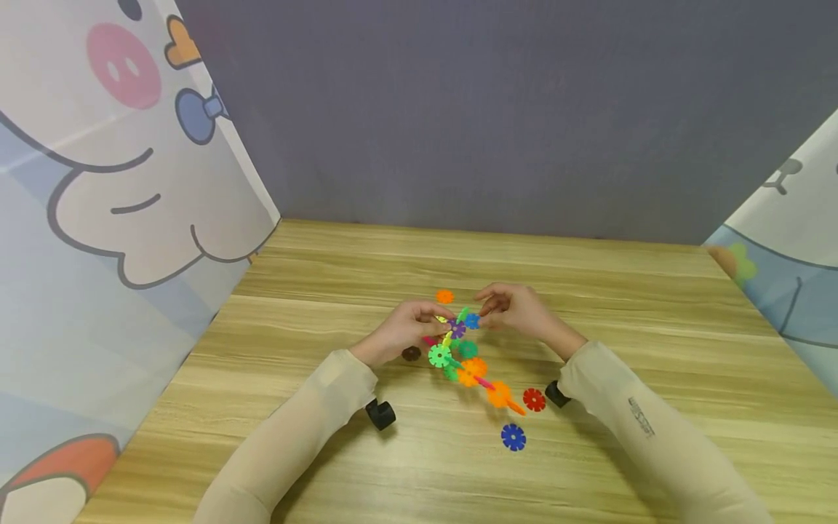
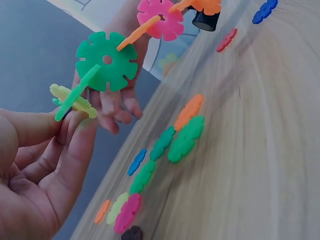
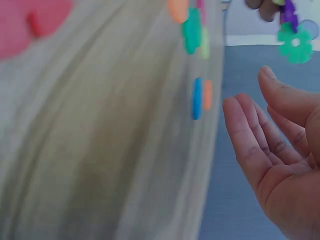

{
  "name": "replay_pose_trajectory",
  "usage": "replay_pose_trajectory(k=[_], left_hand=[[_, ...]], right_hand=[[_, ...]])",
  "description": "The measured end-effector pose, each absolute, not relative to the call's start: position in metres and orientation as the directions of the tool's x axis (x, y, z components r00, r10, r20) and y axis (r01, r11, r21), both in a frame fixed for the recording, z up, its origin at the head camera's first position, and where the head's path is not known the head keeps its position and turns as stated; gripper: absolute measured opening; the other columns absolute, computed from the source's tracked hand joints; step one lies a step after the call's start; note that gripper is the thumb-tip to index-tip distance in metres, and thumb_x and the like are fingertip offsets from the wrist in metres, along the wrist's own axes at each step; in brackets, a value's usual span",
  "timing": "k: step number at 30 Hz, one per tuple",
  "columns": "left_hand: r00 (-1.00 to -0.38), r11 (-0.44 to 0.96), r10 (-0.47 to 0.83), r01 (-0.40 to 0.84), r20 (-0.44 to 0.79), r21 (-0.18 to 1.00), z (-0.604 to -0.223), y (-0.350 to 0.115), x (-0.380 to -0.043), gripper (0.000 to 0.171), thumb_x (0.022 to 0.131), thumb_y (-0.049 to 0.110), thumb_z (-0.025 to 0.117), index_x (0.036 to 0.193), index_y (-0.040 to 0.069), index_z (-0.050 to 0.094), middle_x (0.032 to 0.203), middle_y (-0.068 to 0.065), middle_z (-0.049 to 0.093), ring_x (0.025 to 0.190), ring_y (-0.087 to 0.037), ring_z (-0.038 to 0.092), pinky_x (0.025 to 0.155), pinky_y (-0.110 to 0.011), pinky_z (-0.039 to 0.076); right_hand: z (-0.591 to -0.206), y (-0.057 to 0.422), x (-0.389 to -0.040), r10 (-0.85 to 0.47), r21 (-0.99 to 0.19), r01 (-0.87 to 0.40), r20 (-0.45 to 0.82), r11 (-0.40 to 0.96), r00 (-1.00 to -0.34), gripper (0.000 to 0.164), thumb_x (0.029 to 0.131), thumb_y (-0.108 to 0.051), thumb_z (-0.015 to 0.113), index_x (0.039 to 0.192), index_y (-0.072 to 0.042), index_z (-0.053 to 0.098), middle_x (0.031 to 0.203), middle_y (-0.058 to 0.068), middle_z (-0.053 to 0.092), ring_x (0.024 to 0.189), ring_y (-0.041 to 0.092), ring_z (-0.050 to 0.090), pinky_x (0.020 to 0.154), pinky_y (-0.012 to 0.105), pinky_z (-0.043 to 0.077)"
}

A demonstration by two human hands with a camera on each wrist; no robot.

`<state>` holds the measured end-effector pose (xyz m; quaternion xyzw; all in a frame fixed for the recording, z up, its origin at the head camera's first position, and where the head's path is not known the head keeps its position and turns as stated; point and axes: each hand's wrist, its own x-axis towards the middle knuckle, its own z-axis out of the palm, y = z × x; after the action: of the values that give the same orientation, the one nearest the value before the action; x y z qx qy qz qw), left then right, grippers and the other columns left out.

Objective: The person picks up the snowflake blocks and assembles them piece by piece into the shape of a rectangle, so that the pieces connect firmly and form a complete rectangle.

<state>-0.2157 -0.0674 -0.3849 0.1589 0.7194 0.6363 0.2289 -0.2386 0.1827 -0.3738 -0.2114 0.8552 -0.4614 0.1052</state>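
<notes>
Disc chain (image 2: 117,70) pinched in left hand (image 1: 404,332), loose discs (image 1: 513,444) on table (image 1: 432,477)

Our left sleeve (image 1: 294,429), right sleeve (image 1: 668,453): long, cream. Dark lettering (image 1: 641,418) printed on right one, too small for us to read. Black wrist piece (image 1: 380,414) by left cuff, black rounded piece (image 1: 557,394) by right. Our left hand (image 1: 407,327), right hand (image 1: 520,313) bare.

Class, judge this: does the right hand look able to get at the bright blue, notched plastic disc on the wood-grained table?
Probably yes: the right hand is empty, fingers open, and nothing shows between it and the bright blue disc nearby.
</notes>
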Motion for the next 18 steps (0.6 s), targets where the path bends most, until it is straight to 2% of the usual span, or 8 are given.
replay_pose_trajectory(k=[9, 18], left_hand=[[-0.87, 0.141, 0.475, -0.071, -0.13, 0.987, -0.388, -0.072, -0.215, 0.026, 0.097, 0.0, 0.061, 0.123, -0.005, 0.065, 0.085, -0.004, 0.069, 0.068, -0.015, 0.062, 0.061, -0.029, 0.058], [-0.872, 0.142, 0.475, -0.059, -0.12, 0.988, -0.39, -0.074, -0.217, 0.026, 0.097, 0.001, 0.061, 0.122, -0.006, 0.065, 0.081, -0.004, 0.067, 0.063, -0.015, 0.06, 0.056, -0.026, 0.057]], right_hand=[[-0.385, 0.179, -0.257, -0.401, -0.829, -0.119, -0.134, 0.546, -0.906, 0.042, 0.085, 0.001, 0.077, 0.123, 0.01, 0.061, 0.092, 0.016, 0.069, 0.074, 0.027, 0.07, 0.067, 0.038, 0.062], [-0.389, 0.174, -0.264, -0.381, -0.791, -0.087, -0.192, 0.606, -0.905, 0.043, 0.082, -0.003, 0.08, 0.12, 0.011, 0.065, 0.086, 0.012, 0.069, 0.067, 0.019, 0.067, 0.065, 0.035, 0.061]])
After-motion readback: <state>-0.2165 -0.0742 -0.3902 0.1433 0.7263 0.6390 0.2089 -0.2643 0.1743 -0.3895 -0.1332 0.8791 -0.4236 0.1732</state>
